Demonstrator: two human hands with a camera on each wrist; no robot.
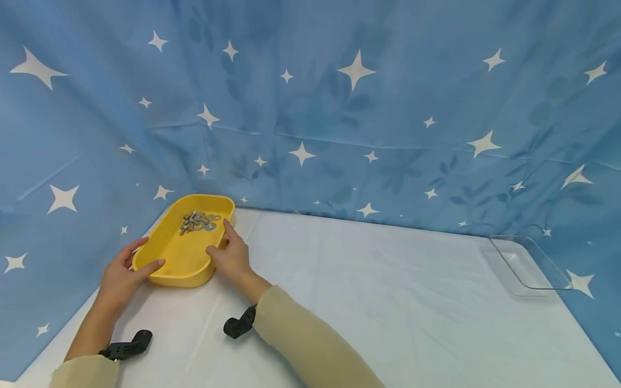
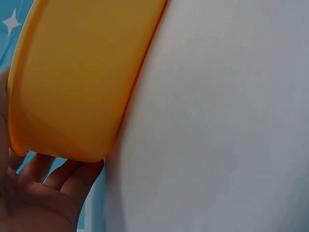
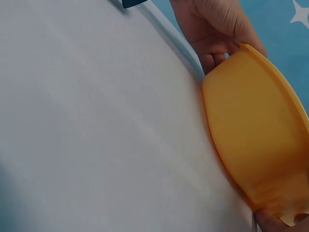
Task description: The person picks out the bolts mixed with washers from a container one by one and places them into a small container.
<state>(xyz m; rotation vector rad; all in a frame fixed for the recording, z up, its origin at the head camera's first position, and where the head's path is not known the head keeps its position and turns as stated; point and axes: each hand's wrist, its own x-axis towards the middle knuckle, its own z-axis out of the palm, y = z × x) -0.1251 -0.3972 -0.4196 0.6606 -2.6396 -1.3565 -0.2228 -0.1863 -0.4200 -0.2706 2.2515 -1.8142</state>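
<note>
A yellow oval tray sits at the far left of the white table, with a small heap of metal bolts and washers at its far end. My left hand grips the tray's near-left corner, thumb over the rim. In the left wrist view the left hand's fingers curl under the tray. My right hand holds the right side, thumb on the rim and forefinger lying along the edge. The right wrist view shows the tray's wall, the left hand beyond it and a right fingertip beneath it.
A clear plastic tray lies at the table's far right edge. A blue cloth with white stars hangs behind and on both sides. White table cloth spreads between the two trays.
</note>
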